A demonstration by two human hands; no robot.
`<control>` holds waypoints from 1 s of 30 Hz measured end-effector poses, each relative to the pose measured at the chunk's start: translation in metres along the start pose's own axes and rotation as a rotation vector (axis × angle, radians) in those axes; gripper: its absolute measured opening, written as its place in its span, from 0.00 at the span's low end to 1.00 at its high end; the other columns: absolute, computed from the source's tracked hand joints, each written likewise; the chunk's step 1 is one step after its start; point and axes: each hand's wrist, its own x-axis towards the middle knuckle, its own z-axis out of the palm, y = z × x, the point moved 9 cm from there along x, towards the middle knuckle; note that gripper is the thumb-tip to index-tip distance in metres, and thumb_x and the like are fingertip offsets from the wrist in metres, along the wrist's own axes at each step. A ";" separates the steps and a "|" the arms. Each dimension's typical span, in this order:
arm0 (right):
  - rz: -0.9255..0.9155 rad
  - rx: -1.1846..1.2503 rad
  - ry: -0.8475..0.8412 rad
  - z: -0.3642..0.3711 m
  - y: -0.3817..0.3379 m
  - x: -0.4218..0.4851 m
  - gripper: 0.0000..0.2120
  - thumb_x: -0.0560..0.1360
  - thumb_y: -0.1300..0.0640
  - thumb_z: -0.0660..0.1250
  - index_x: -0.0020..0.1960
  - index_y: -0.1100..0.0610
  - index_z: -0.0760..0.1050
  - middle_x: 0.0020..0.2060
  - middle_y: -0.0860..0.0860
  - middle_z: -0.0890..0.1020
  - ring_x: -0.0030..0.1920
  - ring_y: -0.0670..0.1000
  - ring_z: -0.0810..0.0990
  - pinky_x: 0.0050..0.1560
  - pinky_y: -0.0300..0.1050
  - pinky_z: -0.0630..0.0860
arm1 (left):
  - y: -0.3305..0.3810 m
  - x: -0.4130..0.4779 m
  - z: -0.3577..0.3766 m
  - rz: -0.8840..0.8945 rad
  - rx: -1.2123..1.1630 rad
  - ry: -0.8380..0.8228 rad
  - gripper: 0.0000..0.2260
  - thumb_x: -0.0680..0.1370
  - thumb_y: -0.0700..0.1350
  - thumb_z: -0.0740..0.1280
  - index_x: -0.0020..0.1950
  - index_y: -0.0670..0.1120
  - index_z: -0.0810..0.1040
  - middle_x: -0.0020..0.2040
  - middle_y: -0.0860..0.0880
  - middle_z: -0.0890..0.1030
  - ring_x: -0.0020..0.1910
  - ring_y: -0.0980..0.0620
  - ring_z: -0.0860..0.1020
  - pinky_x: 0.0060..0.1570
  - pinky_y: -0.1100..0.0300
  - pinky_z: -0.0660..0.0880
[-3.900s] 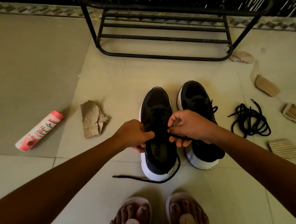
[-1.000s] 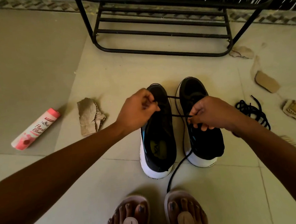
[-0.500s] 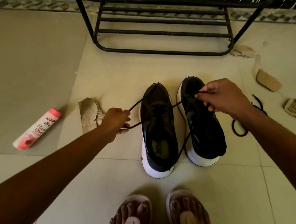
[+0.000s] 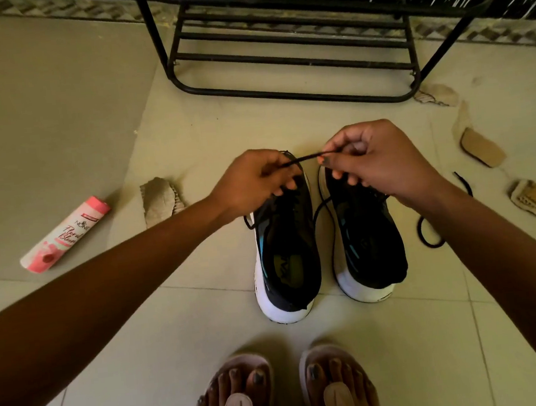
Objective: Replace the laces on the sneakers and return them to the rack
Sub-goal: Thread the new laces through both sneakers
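The lace [image 4: 301,159] is stretching taut between the two hands, just above the toes of the sneakers, while its slack is dropping into the gap between the pair and looping out beside the left sneaker [image 4: 287,260]. The left hand [image 4: 251,181] and right hand [image 4: 374,160] are each pinching the lace with curled fingers [image 4: 338,163], probably drawing it tight and evening its ends before the next eyelets. Both sneakers are standing side by side on the floor [image 4: 195,138], heels toward the person and toes toward the rack [image 4: 282,93], so the left one and the right sneaker [image 4: 369,252] are sitting near the low bars where they are meant to go. An old lace [image 4: 427,236] is lying right of the pair, partly hidden by the arm. Cardboard scraps [image 4: 158,200] and a pink bottle [image 4: 65,233] are lying about on the pale tiles, and slippered feet [image 4: 288,394] are standing just behind the sneakers.
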 end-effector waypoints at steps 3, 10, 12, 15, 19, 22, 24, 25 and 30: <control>0.040 -0.158 -0.001 -0.006 0.025 0.000 0.02 0.73 0.56 0.71 0.44 0.52 0.79 0.30 0.47 0.80 0.24 0.39 0.74 0.26 0.27 0.68 | -0.018 -0.002 -0.027 -0.121 -0.164 0.171 0.05 0.79 0.42 0.64 0.44 0.47 0.78 0.37 0.51 0.80 0.30 0.60 0.75 0.34 0.68 0.71; 0.203 -0.262 0.086 -0.035 0.080 0.007 0.02 0.75 0.59 0.68 0.46 0.57 0.79 0.32 0.50 0.81 0.22 0.39 0.76 0.26 0.28 0.72 | -0.075 -0.020 -0.037 -0.507 -0.573 0.387 0.08 0.80 0.42 0.61 0.42 0.46 0.74 0.39 0.50 0.79 0.33 0.55 0.75 0.30 0.68 0.74; 0.277 -0.102 0.086 -0.038 0.090 0.006 0.05 0.75 0.60 0.69 0.49 0.62 0.78 0.35 0.56 0.82 0.23 0.41 0.77 0.28 0.33 0.76 | -0.081 -0.023 -0.035 -0.540 -0.566 0.383 0.08 0.80 0.41 0.61 0.42 0.45 0.74 0.39 0.49 0.79 0.33 0.56 0.77 0.32 0.67 0.76; 0.367 0.170 0.064 -0.027 0.091 -0.001 0.08 0.75 0.58 0.69 0.51 0.62 0.77 0.34 0.55 0.83 0.24 0.44 0.79 0.25 0.35 0.75 | -0.076 -0.022 -0.030 -0.503 -0.515 0.341 0.04 0.79 0.41 0.63 0.51 0.42 0.76 0.43 0.47 0.81 0.34 0.55 0.80 0.37 0.65 0.78; 0.443 0.540 -0.064 0.012 0.079 -0.009 0.04 0.77 0.60 0.65 0.49 0.60 0.77 0.34 0.53 0.84 0.30 0.46 0.82 0.30 0.35 0.78 | -0.061 -0.018 -0.023 -0.412 0.110 0.231 0.26 0.77 0.46 0.66 0.72 0.41 0.64 0.63 0.44 0.75 0.56 0.47 0.77 0.57 0.56 0.73; 0.419 0.707 -0.140 0.036 0.067 -0.012 0.06 0.74 0.70 0.65 0.48 0.61 0.77 0.37 0.55 0.84 0.36 0.48 0.84 0.38 0.37 0.81 | -0.041 -0.023 -0.013 -0.259 0.388 0.250 0.23 0.73 0.50 0.71 0.64 0.46 0.69 0.62 0.45 0.72 0.56 0.47 0.75 0.53 0.59 0.70; 0.388 0.662 -0.137 0.044 0.064 -0.013 0.09 0.71 0.73 0.66 0.46 0.62 0.77 0.38 0.55 0.84 0.37 0.49 0.84 0.40 0.39 0.81 | -0.032 -0.027 -0.007 -0.176 0.462 0.257 0.17 0.70 0.52 0.73 0.53 0.49 0.71 0.54 0.46 0.72 0.52 0.48 0.74 0.49 0.59 0.71; 0.369 0.615 -0.118 0.046 0.065 -0.012 0.10 0.70 0.74 0.67 0.45 0.61 0.77 0.37 0.54 0.84 0.36 0.48 0.84 0.40 0.39 0.81 | -0.031 -0.029 -0.003 -0.153 0.519 0.234 0.15 0.70 0.53 0.73 0.50 0.50 0.72 0.53 0.47 0.72 0.52 0.48 0.74 0.49 0.58 0.71; 0.285 0.480 -0.010 0.051 0.072 -0.009 0.10 0.70 0.70 0.70 0.42 0.57 0.76 0.32 0.48 0.84 0.35 0.42 0.83 0.34 0.34 0.78 | -0.029 -0.031 0.014 -0.074 0.658 0.129 0.12 0.72 0.52 0.70 0.55 0.54 0.80 0.56 0.48 0.71 0.57 0.49 0.72 0.54 0.55 0.73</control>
